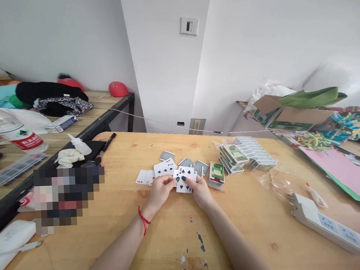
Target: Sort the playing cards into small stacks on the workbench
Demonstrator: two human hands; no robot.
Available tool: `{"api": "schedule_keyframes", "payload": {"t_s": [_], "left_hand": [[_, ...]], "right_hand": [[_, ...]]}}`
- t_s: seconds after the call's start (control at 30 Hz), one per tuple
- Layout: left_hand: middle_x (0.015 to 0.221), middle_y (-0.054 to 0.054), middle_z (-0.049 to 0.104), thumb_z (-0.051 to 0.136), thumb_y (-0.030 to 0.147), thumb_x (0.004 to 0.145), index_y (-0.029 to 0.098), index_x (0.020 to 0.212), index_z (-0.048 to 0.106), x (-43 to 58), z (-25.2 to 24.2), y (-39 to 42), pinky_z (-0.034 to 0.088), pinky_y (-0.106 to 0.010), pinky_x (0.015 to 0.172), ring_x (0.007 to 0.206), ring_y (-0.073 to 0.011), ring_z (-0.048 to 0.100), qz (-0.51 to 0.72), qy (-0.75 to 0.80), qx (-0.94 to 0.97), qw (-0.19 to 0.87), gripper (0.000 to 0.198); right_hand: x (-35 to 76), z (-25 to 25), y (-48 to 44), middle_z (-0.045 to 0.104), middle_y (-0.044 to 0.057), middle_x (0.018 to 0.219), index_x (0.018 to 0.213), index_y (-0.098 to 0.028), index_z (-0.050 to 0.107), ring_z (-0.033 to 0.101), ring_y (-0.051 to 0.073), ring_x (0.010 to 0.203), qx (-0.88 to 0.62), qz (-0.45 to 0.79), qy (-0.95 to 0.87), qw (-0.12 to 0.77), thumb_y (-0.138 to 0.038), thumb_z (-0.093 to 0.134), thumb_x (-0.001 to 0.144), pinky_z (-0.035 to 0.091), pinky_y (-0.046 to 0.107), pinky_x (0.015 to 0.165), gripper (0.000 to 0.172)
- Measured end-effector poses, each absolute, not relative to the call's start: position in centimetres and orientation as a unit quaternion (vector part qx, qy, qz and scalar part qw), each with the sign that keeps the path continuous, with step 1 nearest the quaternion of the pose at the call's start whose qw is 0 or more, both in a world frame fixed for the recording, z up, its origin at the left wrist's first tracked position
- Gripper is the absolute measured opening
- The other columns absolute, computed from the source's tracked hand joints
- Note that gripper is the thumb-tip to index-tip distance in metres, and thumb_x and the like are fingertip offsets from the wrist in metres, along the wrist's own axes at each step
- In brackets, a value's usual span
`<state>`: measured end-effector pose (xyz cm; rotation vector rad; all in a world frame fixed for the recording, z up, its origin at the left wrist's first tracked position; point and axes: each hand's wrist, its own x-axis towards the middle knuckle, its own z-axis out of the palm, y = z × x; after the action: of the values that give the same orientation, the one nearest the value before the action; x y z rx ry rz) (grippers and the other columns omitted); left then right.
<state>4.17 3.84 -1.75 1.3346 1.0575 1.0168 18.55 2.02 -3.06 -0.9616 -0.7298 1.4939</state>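
Both hands meet over the wooden table around a few playing cards (184, 187), the front one a four of spades, faces toward me. My left hand (162, 188) pinches the cards' left side with its thumb on the face. On the right side my right hand (201, 191) grips them, thumb also on the front. Just beyond my left hand lie face-up spade cards (162, 167) and red cards (142, 177), overlapping. Face-down grey-backed cards (202, 167) rest behind my right hand. A green card box (216, 173) stands to the right of it.
Stacked card boxes (234, 154) and a wrapped block of boxes (258, 155) sit at the back right. Nearer are a white power strip (327, 222) and a glue tube (316, 196). At left lie a glue bottle (80, 145), black marker (109, 141) and white power bank (13, 241).
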Motion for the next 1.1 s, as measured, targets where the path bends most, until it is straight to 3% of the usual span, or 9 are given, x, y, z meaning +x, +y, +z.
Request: {"api": "schedule_keyframes", "payload": {"t_s": [0.77,0.97,1.1], "left_hand": [[0.072,-0.003,0.068,0.061,0.029,0.067,0.017,0.076,0.07,4.1,-1.3,3.9,0.048,-0.027,0.063,0.07,-0.0189,0.061,0.418,0.44,0.541,0.583,0.018],[0.085,-0.009,0.068,0.053,0.035,0.075,0.015,0.084,0.068,3.3,-0.9,4.1,0.05,-0.034,0.07,0.08,-0.022,0.062,0.386,0.349,0.464,0.717,0.027],[0.086,-0.011,0.068,0.061,0.032,0.071,0.014,0.092,0.067,2.6,-0.9,4.4,0.05,-0.037,0.074,0.081,-0.0228,0.063,0.34,0.319,0.427,0.775,0.028]], "right_hand": [[18.3,-2.8,1.9,0.07,0.009,0.087,0.087,-0.014,0.062,0.065,0.023,0.074,-0.432,0.611,-0.321,0.58,-0.035,0.071,0.06,0.051,0.033,0.064,0.035],[18.4,-2.9,1.8,0.07,0.01,0.087,0.089,-0.014,0.06,0.065,0.024,0.075,-0.418,0.625,-0.302,0.586,-0.034,0.071,0.06,0.052,0.035,0.066,0.037],[18.5,-2.8,1.8,0.07,0.009,0.086,0.09,-0.015,0.06,0.065,0.025,0.077,-0.408,0.638,-0.298,0.581,-0.033,0.073,0.057,0.052,0.035,0.065,0.04]]}}
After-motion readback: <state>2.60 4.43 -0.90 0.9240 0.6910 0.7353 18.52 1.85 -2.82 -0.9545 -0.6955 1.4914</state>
